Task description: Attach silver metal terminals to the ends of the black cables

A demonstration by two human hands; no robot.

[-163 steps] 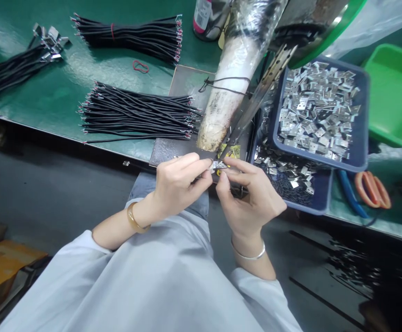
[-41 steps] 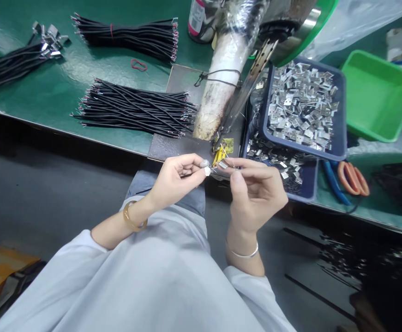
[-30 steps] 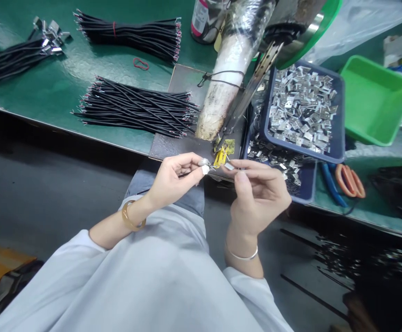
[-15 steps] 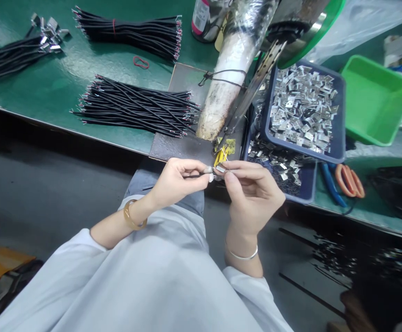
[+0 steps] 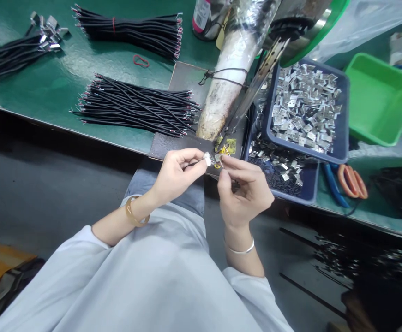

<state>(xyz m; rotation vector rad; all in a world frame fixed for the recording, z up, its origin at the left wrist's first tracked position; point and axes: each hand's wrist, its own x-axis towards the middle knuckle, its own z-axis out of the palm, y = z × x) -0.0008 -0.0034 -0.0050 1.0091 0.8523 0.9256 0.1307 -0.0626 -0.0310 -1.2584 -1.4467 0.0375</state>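
Observation:
My left hand (image 5: 183,173) is closed in a pinch, its fingertips covered with something white. A short dark stretch of black cable shows between its fingers; most of it is hidden. Close by, my right hand (image 5: 245,189) pinches a small silvery metal bracket (image 5: 218,157) at its thumb and index tips. Thin light strands show beside the bracket. Both hands are at the table's front edge, just below the tip of a soldering iron (image 5: 223,138) fixed beside a plastic-wrapped white tube (image 5: 218,97). A yellow label (image 5: 230,145) lies behind the bracket.
Loose black cables (image 5: 135,106) lie to the left, with a banded cable bundle (image 5: 128,34) behind. Cables with metal ends (image 5: 50,34) lie far left. At right are a blue tray (image 5: 344,115) of brackets over another, a green bin (image 5: 381,101) and orange-and-blue-handled pliers (image 5: 353,181).
Both hands have moved slightly up toward the soldering iron tip. My right hand has also shifted a little left, and its fingers have tilted. The bracket stays at its fingertips.

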